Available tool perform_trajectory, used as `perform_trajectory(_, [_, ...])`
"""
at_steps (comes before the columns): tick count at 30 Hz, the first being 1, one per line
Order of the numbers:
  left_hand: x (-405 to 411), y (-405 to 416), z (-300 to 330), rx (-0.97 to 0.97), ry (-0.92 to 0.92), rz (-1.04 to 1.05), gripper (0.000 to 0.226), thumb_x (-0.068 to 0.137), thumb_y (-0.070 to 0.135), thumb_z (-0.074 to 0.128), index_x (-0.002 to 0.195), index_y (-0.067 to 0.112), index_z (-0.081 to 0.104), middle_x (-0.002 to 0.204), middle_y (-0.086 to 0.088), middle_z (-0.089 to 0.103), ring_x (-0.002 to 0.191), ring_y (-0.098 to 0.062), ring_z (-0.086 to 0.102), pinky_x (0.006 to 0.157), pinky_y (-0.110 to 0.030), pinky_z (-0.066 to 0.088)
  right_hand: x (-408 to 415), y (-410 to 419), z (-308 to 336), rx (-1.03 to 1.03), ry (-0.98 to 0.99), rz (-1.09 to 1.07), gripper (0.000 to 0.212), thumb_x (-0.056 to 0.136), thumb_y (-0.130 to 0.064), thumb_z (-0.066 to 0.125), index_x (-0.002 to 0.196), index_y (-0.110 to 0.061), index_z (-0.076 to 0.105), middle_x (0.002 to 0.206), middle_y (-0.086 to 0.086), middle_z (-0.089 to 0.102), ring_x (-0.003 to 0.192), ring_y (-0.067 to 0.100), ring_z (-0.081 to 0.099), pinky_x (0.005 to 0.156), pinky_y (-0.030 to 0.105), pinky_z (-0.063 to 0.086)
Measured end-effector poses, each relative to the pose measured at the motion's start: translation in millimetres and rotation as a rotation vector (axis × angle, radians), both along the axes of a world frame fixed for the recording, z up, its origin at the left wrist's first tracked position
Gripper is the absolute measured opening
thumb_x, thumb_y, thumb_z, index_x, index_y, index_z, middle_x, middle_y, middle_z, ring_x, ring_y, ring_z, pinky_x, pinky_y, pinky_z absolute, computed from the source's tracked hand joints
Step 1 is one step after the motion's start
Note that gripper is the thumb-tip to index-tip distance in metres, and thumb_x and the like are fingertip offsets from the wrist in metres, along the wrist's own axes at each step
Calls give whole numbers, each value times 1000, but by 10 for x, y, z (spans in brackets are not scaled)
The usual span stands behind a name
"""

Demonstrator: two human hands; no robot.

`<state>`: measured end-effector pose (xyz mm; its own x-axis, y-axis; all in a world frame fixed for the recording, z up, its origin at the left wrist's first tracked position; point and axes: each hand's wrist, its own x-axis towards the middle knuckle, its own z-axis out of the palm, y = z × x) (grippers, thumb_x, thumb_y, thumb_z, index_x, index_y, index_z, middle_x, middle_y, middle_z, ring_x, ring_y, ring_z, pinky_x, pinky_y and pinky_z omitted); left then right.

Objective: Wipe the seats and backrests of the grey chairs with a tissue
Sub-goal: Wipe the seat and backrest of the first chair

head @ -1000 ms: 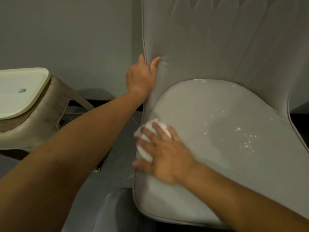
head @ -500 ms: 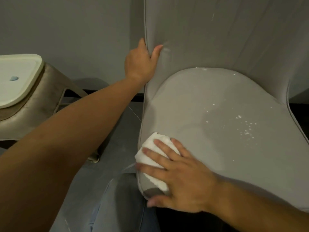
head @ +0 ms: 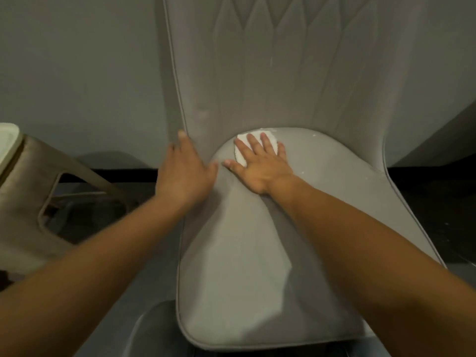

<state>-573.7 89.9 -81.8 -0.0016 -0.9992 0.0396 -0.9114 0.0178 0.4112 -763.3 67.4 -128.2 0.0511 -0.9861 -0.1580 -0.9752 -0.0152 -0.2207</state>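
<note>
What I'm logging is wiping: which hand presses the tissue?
The right hand, flat on the tissue; the left hand rests bare against the chair.

Noted in the head view: right hand (head: pixel 260 167) laid flat, fingers straight and spread, pressing a white tissue (head: pixel 240 155) onto the rear of the grey chair's seat (head: pixel 244 253), just beside the backrest (head: pixel 283 73). Left hand (head: pixel 184 173) against the backrest's left edge, one finger straight along the piping, thumb spread. Remaining fingers blurred, wrap not determinable. Beige stool (head: pixel 23 202) at left, apart from the chair.
</note>
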Motion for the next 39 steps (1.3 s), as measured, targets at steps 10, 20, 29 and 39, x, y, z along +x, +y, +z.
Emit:
perform_trajectory(10, [-381,523,-443,21,-198,11,82,86,72,17,151,22,8,150,-22,-32,138,-32,-30,115,-52,2,-329,-283,8,-191,-21,221,67,90,-74,21,147,-41,31,158,-7,27,149,16,15,122,48,1])
perform_trajectory(20, [-425,449,-498,-3,-324,79,88,84,75,6,152,19,13,148,-23,-34,134,-30,-38,113,-57,-5,-993,-293,24,-150,79,-3,81,85,-82,12,149,-38,31,158,-6,29,148,21,21,120,51,5])
perform_trajectory(29, [-546,363,-444,-1,-398,-250,82,86,66,6,153,18,6,160,-8,-2,145,-20,-12,112,-54,-11,-907,-174,25,-114,18,-188,97,76,-89,6,153,-33,25,162,-3,21,151,20,11,120,51,4])
perform_trajectory(39, [-870,-196,-442,21,-379,-346,90,81,79,5,153,25,2,160,-9,-4,145,-24,-9,117,-40,-2,-760,957,126,-23,31,1,98,77,-90,2,157,-35,8,166,-4,7,152,19,0,122,47,3])
